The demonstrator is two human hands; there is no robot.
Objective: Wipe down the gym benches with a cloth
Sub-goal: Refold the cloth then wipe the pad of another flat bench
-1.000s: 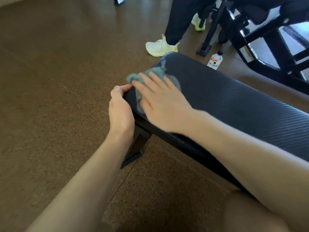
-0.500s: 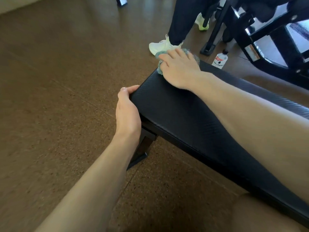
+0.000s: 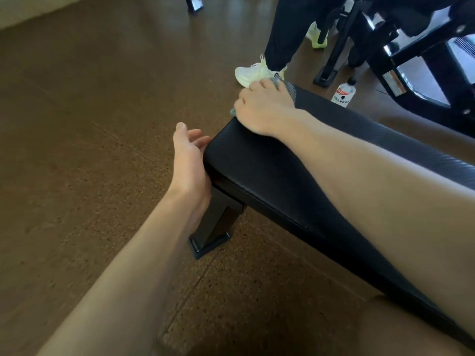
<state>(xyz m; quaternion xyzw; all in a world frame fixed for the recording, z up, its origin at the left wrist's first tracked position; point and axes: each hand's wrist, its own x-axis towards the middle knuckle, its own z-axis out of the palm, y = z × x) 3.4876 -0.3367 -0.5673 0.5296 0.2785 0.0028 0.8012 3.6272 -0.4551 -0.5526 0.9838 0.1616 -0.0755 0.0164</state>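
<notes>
A black padded gym bench (image 3: 259, 173) runs from the centre to the lower right. My right hand (image 3: 262, 109) lies palm down on its far end edge, pressing a grey-green cloth (image 3: 289, 88) that shows only at the fingertips and beside the knuckles. My left hand (image 3: 189, 155) is at the bench's near left corner, fingers apart and loosened, its palm close against the side of the pad. The black bench leg (image 3: 213, 227) stands just below that hand.
Another person's dark trouser leg (image 3: 285, 37) and white shoe (image 3: 253, 73) stand right behind the bench end. A small white bottle (image 3: 343, 95) sits on the brown floor beyond the bench, beside a black machine frame (image 3: 411, 60).
My right hand swept the cloth from the near corner to the far end, then back along the end edge. My left hand released its grip on the corner and opened.
</notes>
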